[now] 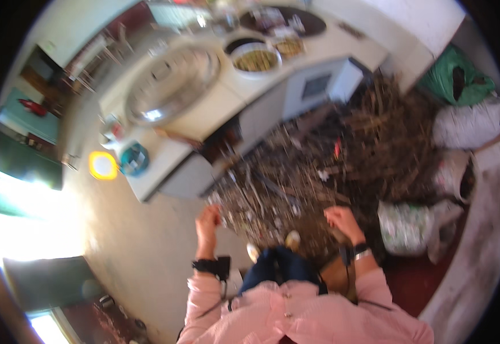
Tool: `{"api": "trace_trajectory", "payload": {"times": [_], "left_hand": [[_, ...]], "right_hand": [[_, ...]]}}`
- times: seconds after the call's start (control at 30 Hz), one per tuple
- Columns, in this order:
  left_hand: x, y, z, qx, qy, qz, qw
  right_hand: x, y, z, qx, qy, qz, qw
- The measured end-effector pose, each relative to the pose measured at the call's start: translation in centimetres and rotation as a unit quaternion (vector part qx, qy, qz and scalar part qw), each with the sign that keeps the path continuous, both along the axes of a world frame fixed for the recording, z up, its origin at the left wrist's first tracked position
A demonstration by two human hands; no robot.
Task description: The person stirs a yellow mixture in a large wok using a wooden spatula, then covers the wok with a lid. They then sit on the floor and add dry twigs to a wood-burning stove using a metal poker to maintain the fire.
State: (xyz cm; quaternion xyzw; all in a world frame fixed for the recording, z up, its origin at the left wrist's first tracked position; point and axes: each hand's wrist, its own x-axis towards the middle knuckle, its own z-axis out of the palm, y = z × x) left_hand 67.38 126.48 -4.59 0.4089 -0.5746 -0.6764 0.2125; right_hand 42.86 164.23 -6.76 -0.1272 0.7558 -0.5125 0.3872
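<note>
My left hand (208,220) hangs in the air with loosely curled fingers, left of a heap of sticks and twigs (254,198) on the floor. Over the right part of that litter is my right hand (343,219), its fingers bent inward. No object shows clearly in either hand; blur hides whether the fingertips meet. Ahead stands a tiled cooking stove (237,96) with a dark opening in its front (222,142). A large round metal lid (174,84) covers part of its top. Beside the lid, a white bowl (256,60) contains greenish-yellow food pieces.
A teal basket (134,159) rests on the stove's left corner. White sacks (469,122), a green plastic bag (458,77) and a pale plastic bag (405,228) line the right side. Brushwood (379,116) piles up against the stove. Furniture (97,56) stands far left.
</note>
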Motion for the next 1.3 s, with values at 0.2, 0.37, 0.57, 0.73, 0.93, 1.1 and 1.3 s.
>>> {"api": "trace_trajectory", "payload": {"times": [0.2, 0.37, 0.57, 0.73, 0.93, 1.1, 1.3], "left_hand": [[9.6, -3.3, -7.9, 0.159, -0.057, 0.055, 0.984], [11.6, -4.3, -10.3, 0.174, -0.118, -0.025, 0.977], [12.0, -4.4, -9.9, 0.138, -0.170, -0.090, 0.972], [8.4, -4.2, -13.1, 0.051, -0.134, 0.033, 0.989], [0.0, 3.2, -27.6, 0.217, 0.047, 0.262, 0.939], [-5.8, 16.1, -40.0, 0.370, -0.037, 0.126, 0.920], [-6.5, 20.2, -51.1, 0.396, -0.003, 0.089, 0.914]], "right_hand": [[1.5, 1.5, 1.8, 0.162, 0.027, -0.018, 0.986], [3.3, 1.0, 4.3, 0.225, 0.030, 0.031, 0.973], [1.1, -0.7, 9.7, 0.283, 0.023, 0.096, 0.954], [-3.5, -5.2, 3.5, 0.253, 0.020, 0.196, 0.947], [-7.1, -12.5, -23.5, 0.156, -0.059, 0.288, 0.943], [-4.0, -13.4, -39.7, 0.141, -0.133, 0.283, 0.939], [0.0, -13.1, -50.9, 0.123, -0.146, 0.371, 0.909]]}}
